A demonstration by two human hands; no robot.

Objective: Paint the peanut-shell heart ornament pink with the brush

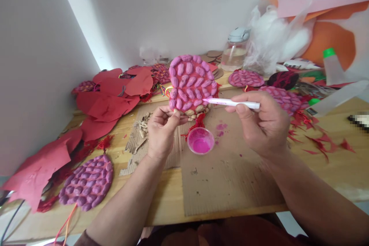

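Note:
My left hand (163, 128) grips the lower left edge of a red plaque covered with peanuts (191, 82), holding it raised and facing me. Most of its peanuts are painted pink-purple; several along the bottom edge are bare tan. In my right hand (261, 123) is a white-handled paintbrush (232, 102), pinched between thumb and fingers. Its pink tip touches the plaque's lower right part. Below the plaque, a small clear cup of magenta paint (201, 141) stands on a cardboard sheet (230, 184). A red tassel (198, 122) hangs between plaque and cup.
Red cut felt pieces (106, 96) pile up at the left, near a finished-looking purple plaque (88, 182). Pink peanut plaques (246, 78) lie at the right. Behind are a lidded jar (234, 52) and a plastic bag (273, 38). Red scraps (325, 142) litter the right side.

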